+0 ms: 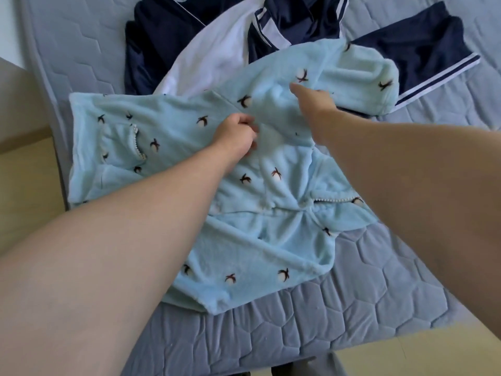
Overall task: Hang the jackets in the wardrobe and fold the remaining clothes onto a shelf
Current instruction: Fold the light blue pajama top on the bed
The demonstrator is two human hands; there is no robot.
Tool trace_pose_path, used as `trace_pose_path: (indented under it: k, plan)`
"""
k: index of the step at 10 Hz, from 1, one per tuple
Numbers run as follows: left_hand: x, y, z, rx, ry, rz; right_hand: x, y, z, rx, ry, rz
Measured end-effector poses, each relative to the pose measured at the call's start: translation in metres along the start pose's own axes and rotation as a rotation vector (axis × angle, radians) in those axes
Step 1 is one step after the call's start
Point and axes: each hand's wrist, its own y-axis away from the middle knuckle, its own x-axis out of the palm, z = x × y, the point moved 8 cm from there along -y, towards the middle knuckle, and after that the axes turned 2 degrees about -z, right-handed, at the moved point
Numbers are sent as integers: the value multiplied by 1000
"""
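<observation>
Blue fleece top (173,147): the left hand (238,134) bunches its middle, and the right hand (311,107) lies on a sleeve, fingers hidden, grip unclear. It lies spread on the mattress (352,294), navy jackets (162,36) behind. Folding seems underway; next, draw the sleeve inward.

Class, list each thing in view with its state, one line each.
fleece top: spread out, rumpled, not folded
jacket: lying open behind it, not hung
navy piece: flat, unfolded
left hand: grips fleece top
right hand: on fleece top, fingers hidden
</observation>
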Motion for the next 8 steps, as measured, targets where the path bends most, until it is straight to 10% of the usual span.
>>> trace_pose_path:
  k: [4,5,6,7,8]
  plan:
    - [1,-4,14,-224,135,81,29,21,53,124,-550,251]
    - [-10,5,17,-349,340,108,34,86,50,-362,-102,339]
    - [-69,25,38,-341,367,-311,70,160,-12,-1044,1146,481]
    - [-85,43,61,-440,303,-176,80,165,-79,-895,1577,635]
    - [-116,62,104,-633,344,-252,88,164,-99,-709,1446,651]
